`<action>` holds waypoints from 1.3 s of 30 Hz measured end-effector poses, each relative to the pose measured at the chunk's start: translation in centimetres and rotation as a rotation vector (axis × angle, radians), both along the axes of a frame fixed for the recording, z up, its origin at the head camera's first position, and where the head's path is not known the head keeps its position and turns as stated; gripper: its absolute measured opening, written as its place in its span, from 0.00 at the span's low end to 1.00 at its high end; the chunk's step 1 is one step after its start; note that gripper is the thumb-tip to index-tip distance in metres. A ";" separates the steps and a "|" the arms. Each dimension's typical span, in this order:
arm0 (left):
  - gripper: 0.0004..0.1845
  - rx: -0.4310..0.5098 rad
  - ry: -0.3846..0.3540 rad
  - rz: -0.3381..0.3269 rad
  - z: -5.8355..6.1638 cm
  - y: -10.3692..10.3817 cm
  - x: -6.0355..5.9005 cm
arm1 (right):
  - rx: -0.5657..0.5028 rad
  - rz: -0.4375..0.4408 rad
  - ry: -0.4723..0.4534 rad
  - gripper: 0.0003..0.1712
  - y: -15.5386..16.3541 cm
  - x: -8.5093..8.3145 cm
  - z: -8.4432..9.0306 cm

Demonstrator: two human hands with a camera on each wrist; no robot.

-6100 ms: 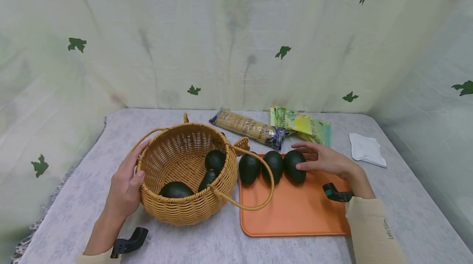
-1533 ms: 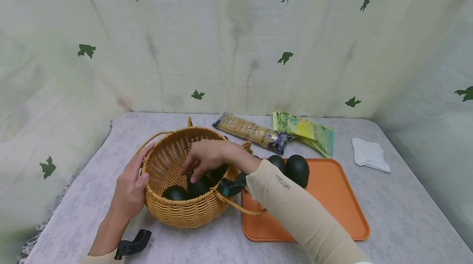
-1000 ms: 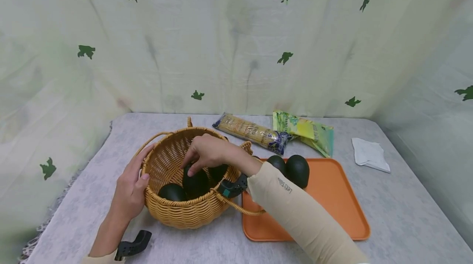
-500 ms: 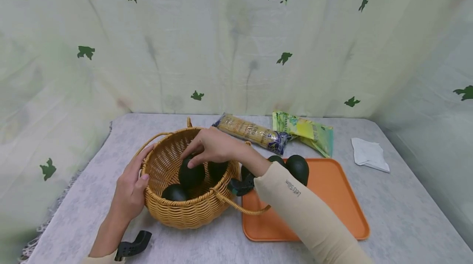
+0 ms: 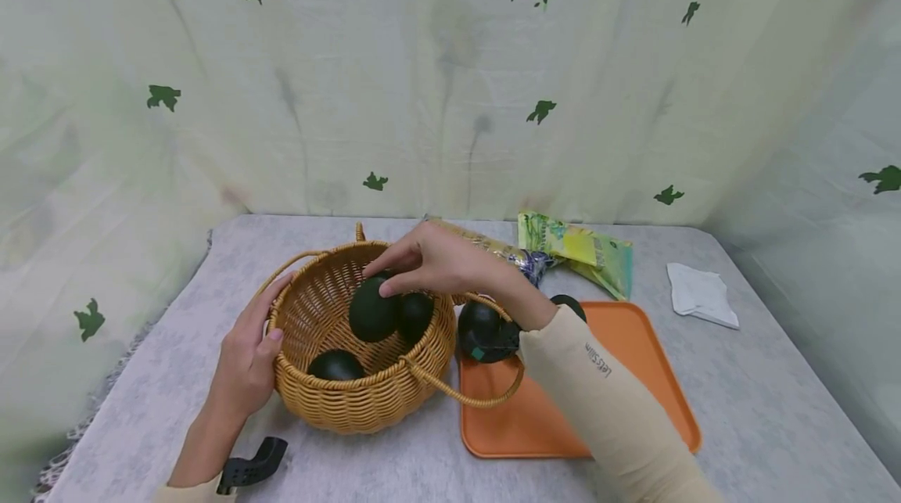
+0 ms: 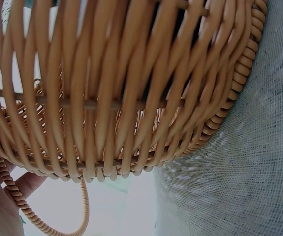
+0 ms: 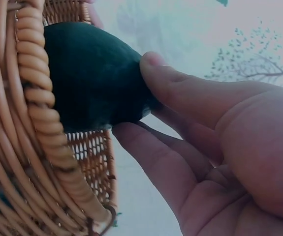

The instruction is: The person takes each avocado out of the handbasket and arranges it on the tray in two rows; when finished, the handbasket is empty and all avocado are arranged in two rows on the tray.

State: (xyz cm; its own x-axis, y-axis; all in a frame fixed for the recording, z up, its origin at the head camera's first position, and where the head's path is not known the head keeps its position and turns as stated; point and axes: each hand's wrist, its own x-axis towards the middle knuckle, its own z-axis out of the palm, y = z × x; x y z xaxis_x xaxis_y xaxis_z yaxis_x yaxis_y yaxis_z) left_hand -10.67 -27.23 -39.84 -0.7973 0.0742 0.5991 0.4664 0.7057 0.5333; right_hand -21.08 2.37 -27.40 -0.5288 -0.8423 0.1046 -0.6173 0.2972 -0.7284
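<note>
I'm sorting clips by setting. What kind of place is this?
Probably a staged tabletop set, not a real kitchen: a leaf-printed curtain closes in a cloth-covered table, which holds a wicker basket and an orange tray.

Soft, even light; edges bend, wrist close-ups slightly blurred.
</note>
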 end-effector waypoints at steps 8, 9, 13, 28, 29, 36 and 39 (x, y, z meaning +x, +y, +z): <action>0.33 -0.001 0.013 -0.012 0.0 0.0 0.0 | -0.023 -0.039 -0.037 0.19 1.9 0.4 0.7; 0.33 -0.001 0.015 -0.014 0.0 0.0 0.0 | -0.025 -0.049 -0.038 0.19 2.1 0.4 0.7; 0.33 -0.004 0.019 -0.018 0.2 0.1 -0.1 | -0.058 -0.072 -0.069 0.19 3.3 0.7 1.0; 0.34 -0.006 -0.028 0.020 0.3 0.1 0.0 | -0.134 -0.211 -0.139 0.21 8.5 2.4 1.3; 0.34 -0.005 -0.029 0.020 0.3 0.1 0.0 | -0.140 -0.221 -0.139 0.21 8.9 2.5 1.3; 0.34 -0.016 -0.027 0.031 0.3 0.1 0.1 | -0.152 -0.274 -0.174 0.19 11.0 3.2 1.4; 0.35 -0.015 -0.021 0.028 0.2 0.0 0.0 | -0.138 -0.292 -0.170 0.19 11.7 3.4 1.3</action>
